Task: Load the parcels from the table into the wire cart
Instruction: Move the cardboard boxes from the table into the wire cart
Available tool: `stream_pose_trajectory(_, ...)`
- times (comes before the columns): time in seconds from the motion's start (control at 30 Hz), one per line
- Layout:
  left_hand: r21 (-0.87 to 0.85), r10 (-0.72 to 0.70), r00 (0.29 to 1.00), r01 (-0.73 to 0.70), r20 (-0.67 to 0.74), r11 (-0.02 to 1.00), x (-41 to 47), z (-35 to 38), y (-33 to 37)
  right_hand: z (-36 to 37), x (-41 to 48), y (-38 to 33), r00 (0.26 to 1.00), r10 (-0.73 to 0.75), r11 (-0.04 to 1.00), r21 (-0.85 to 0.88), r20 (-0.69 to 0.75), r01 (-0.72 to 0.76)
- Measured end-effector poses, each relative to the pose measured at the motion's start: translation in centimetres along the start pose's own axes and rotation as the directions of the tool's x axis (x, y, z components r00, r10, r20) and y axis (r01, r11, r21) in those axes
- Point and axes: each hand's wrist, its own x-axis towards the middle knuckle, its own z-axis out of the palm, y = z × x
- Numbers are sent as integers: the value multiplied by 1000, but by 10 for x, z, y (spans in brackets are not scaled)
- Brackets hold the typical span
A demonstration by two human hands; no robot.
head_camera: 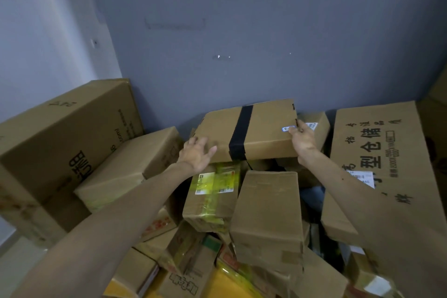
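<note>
**Cardboard parcel held at both ends on top of the heap**

At the far left of the frame a big carton [65, 133] with black print leans against the grey wall [242, 43]. A leaning box [130, 164] rests against its right side, sloping down toward the lower left. Just right of that, the left hand [196, 155] reaches in from the lower left on a bare forearm. Its fingers [193, 141] are spread and nearly straight, laid flat against the near left corner of the parcel [266, 128]. The thumb stretches to the right along the near edge, and the hand curls round nothing.

The parcel is a flat brown box at the middle of the frame, wrapped crosswise by a black band [242, 130]. It lies on top of the heap [183, 261], a little tilted with its left end lower, close to the wall. Below it in the frame is a yellow-taped box [212, 198] with a white label. Just to the right of that, a plain box [268, 220] stands on end. Smaller boxes fill the bottom of the frame.

The right hand [303, 140] grips the parcel's right end. Its thumb lies on the top face beside a small blue-and-white sticker [286, 128], and its fingers are curled round the edge. Behind this hand a labelled box [319, 126] partly shows. At the far right lies a printed carton [387, 164], long and flat, with large black Chinese characters and a white label.
</note>
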Motion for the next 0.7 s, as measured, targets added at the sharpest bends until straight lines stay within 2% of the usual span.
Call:
stream_pose_trajectory(0.07,-1,1,996,-1,-86,1000,-4,-4,13,-8,-2,-8,999,9,998,65,-36,-7)
stream_pose_trajectory(0.1,-57,-19,993,13,-115,998,-5,-6,20,-13,-3,-13,998,13,995,98,-56,-8)
stream_pose_trajectory(0.17,-299,-102,989,65,-108,952,-6,-10,40,-19,-6,-23,997,4,989,150,-79,8)
stream_pose_trajectory(0.23,-545,-119,993,93,-13,833,-6,-15,64,-22,-8,-30,995,-29,976,212,-96,49)
stream_pose_trajectory(0.3,-719,-99,993,114,63,686,-8,-19,91,-20,-17,-42,995,-29,961,273,-92,53)
stream_pose_trajectory(0.37,-839,-88,995,90,51,537,-13,-23,121,-14,-26,-48,998,-17,945,325,-63,37)
stream_pose_trajectory(0.43,-907,-99,995,47,7,418,-14,-24,146,-10,-30,-47,998,-12,935,353,-62,33)
stream_pose_trajectory(0.5,-937,-117,993,43,2,347,-12,-23,161,-9,-38,-47,999,-17,942,333,-42,30)
stream_pose_trajectory(0.6,-968,-189,982,54,7,244,-9,-19,164,-14,-51,-45,996,-85,979,188,-3,84)
stream_pose_trajectory(0.7,-993,-216,976,2,-24,119,-15,-20,171,-26,-58,-43,993,-106,991,90,47,102)
